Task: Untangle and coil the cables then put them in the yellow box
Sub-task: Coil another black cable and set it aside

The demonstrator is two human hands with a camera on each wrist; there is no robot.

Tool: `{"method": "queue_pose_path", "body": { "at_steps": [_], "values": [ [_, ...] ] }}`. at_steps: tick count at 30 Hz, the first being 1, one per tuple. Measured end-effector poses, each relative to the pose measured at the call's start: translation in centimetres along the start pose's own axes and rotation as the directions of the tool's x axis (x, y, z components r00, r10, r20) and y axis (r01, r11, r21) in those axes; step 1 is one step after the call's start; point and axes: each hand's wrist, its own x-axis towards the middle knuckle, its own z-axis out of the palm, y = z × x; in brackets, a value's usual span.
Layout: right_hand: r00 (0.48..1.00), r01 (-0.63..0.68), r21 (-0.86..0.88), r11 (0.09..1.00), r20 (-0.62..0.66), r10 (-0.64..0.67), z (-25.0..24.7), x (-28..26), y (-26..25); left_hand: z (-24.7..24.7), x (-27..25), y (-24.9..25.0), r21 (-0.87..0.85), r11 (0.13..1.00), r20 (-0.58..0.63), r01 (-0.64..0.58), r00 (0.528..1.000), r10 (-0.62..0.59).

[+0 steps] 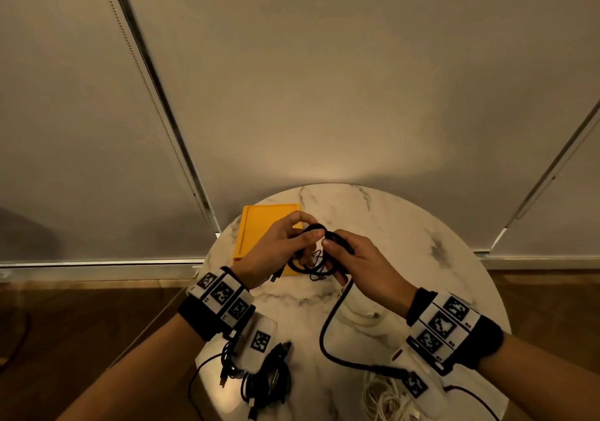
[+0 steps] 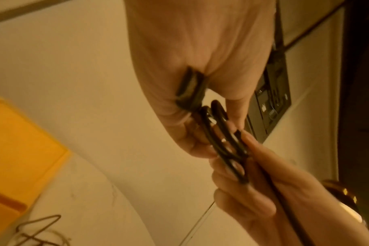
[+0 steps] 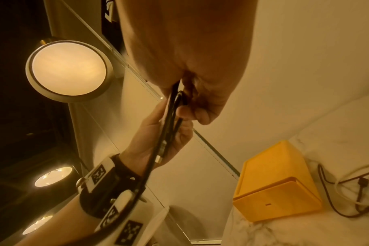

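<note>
head view – hands [image 1: 319, 251] grip black cable [image 1: 328, 320]

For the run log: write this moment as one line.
left hand: holds black cable loops | right hand: grips same cable | tail: on marble table | yellow box: behind hands | step: coiling

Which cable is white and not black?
The white cable heaped at the table's near right edge, below the right wrist. The cable in both hands and the bundle at the near left are black.
</note>
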Motion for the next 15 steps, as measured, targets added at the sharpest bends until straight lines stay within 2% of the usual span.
{"method": "queue_pose_path", "body": {
  "at_steps": [3, 5, 8, 13, 15],
  "values": [
    [0.999, -0.009, 0.037, 0.999, -0.053, 0.011, 0.6, -0.5, 0.2, 1.2, -0.3, -0.3, 0.024, 0.998, -0.063, -0.067, 0.996, 0.068],
    [0.996, 0.001, 0.051, 0.999, -0.087, 0.004, 1.1, -1.0, 0.5, 2.0, -0.5, -0.4, -0.005, 0.997, -0.095, -0.077, 0.993, 0.077],
    [0.995, 0.026, 0.042, 0.999, -0.101, -0.021, 1.5, -1.6, 1.0, 2.5, -0.7, -0.5, 0.038, 0.995, -0.144, -0.09, 0.985, 0.094],
    [0.996, 0.071, -0.169, 0.983, -0.033, -0.078, 1.1, -2.9, 1.7, 0.6, -0.6, 0.0, 0.042, 0.995, -0.289, -0.087, 0.953, 0.096],
    [0.996, 0.075, -0.224, 0.972, -0.028, -0.083, 0.8, -3.0, 2.2, 0.0, -0.7, 0.0, 0.053, 0.996, -0.3, -0.065, 0.951, 0.078]
  ]
}}
